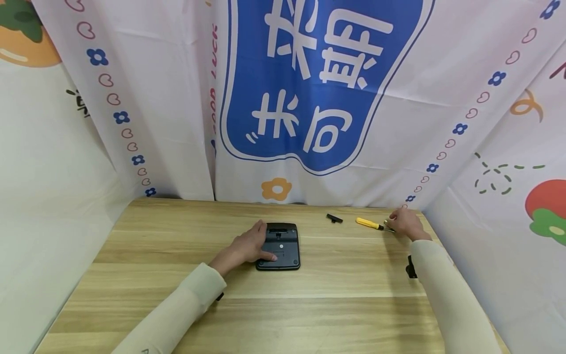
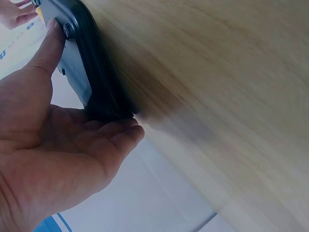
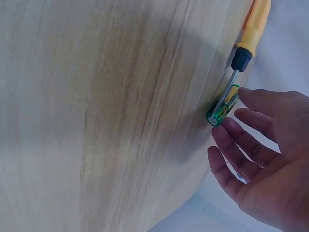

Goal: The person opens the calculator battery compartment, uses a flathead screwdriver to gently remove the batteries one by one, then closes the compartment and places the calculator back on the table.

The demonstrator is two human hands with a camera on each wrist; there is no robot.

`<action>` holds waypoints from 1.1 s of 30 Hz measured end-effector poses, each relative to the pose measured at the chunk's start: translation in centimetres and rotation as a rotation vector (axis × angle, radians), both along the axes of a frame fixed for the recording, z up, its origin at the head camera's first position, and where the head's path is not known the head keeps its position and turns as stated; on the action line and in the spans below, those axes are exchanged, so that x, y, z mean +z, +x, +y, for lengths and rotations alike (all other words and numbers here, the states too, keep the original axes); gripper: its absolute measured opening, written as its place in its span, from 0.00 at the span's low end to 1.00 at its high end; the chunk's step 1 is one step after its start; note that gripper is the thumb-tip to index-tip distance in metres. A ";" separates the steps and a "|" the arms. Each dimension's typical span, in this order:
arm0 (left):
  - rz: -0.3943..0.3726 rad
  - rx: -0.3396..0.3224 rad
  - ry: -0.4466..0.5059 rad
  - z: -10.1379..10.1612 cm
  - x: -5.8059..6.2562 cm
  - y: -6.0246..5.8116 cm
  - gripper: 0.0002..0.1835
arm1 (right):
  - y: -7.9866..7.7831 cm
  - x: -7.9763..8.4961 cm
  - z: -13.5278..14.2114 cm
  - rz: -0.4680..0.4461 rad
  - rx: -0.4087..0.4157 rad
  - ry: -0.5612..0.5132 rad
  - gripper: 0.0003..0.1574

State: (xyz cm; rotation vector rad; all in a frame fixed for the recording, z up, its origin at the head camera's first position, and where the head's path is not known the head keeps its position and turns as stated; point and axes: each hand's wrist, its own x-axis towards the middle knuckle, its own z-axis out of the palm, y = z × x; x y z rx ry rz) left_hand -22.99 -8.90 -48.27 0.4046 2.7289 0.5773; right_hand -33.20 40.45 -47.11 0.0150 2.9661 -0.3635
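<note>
Okay — left hand [image 1: 245,246] has the black device [image 1: 288,253], near the middle of the wooden table [image 1: 353,300]. Thumb lies across the upward face, other fingers go round the edge, so it's gripped between them. Can't tell whether that edge is lifted off the wood. Dark slot [image 1: 278,230] shows at the device's far end, small round feet at the near corners.

Right hand [image 1: 406,223] is well off to the right, near the back edge, at a green-and-yellow battery [image 3: 227,105]. Thumb tip is at one end, a fingertip by the other, remaining fingers loosely bent and apart — can't tell if it's a real pinch or just contact. Screwdriver [image 1: 368,223] lies just beside the battery: yellow handle, black collar, metal shaft crossing in front of the battery in the right wrist view.

Small black piece [image 1: 334,218] sits between device and screwdriver, touching neither. Printed cloth [image 1: 177,162] hangs behind the table. Both sleeves are pale.
</note>
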 end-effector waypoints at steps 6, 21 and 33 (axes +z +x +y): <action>-0.002 0.002 0.004 0.0 0.1 -0.1 0.59 | -0.1 0.4 0.0 -0.001 -0.014 -0.015 0.27; -0.004 0.003 0.011 -0.1 0.1 -0.1 0.59 | -0.6 1.2 -3.8 0.064 0.097 0.021 0.38; 0.004 -0.003 0.016 -0.1 0.0 0.0 0.59 | -0.7 1.9 -6.3 0.052 0.126 -0.028 0.38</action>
